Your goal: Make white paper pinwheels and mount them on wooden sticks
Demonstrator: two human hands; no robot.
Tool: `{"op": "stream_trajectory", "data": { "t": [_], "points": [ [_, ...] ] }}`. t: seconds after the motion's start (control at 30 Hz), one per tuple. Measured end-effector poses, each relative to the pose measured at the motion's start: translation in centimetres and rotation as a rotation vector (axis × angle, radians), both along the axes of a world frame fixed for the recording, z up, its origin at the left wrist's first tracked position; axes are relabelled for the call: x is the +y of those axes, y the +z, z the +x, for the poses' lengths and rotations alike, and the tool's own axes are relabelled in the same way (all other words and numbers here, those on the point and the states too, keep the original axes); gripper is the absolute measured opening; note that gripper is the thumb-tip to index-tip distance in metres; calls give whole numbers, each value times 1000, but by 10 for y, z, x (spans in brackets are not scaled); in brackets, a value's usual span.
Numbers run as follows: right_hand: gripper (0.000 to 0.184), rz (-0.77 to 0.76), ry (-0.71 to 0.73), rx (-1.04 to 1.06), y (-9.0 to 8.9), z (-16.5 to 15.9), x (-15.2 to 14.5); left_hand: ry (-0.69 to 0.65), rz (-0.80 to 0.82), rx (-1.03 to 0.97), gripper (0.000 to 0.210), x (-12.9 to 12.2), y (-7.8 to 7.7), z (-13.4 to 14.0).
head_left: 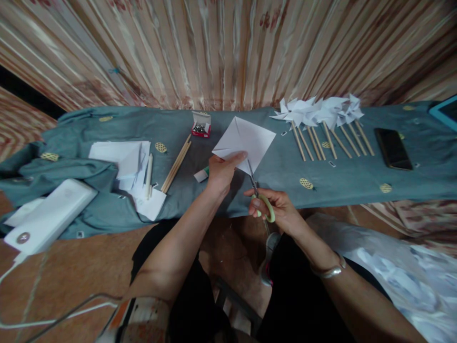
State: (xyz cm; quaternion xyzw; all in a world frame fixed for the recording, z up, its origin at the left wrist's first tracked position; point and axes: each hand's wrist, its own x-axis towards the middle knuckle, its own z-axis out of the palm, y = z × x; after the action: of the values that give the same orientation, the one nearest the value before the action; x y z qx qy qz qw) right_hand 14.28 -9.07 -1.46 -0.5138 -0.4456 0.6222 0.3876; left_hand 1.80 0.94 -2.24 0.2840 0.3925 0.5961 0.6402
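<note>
A square white sheet of paper (244,136) with crease lines is held above the cloth by my left hand (223,171), thumb on top near its lower left edge. In my right hand (273,207) are scissors (266,205) with pale green handles, fingers through the loops. Their blades reach into the paper's near corner. Beneath my left wrist, a small white and green box or tube (202,174) lies partly hidden. Behind it sits a small red box (201,126) with its lid up, holding shiny metal pins or tacks.
Several paper pinwheels (321,112) on wooden sticks lie at the right, beside a black phone (393,148). Loose wooden sticks (176,164), a stack of white paper (121,157) and a white power bank (50,216) are on the left. A curtain (221,52) hangs behind the cloth-covered table (357,183).
</note>
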Motion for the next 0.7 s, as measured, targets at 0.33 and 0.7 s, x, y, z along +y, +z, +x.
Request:
{"op": "stream_trajectory", "data": {
  "t": [0.33, 0.7],
  "points": [
    [41, 16, -20, 6, 5, -3, 1, 5, -11, 21, 26, 0, 0, 0],
    [42, -9, -34, 27, 0, 0, 0, 4, -9, 30, 26, 2, -3, 2]
  ]
}}
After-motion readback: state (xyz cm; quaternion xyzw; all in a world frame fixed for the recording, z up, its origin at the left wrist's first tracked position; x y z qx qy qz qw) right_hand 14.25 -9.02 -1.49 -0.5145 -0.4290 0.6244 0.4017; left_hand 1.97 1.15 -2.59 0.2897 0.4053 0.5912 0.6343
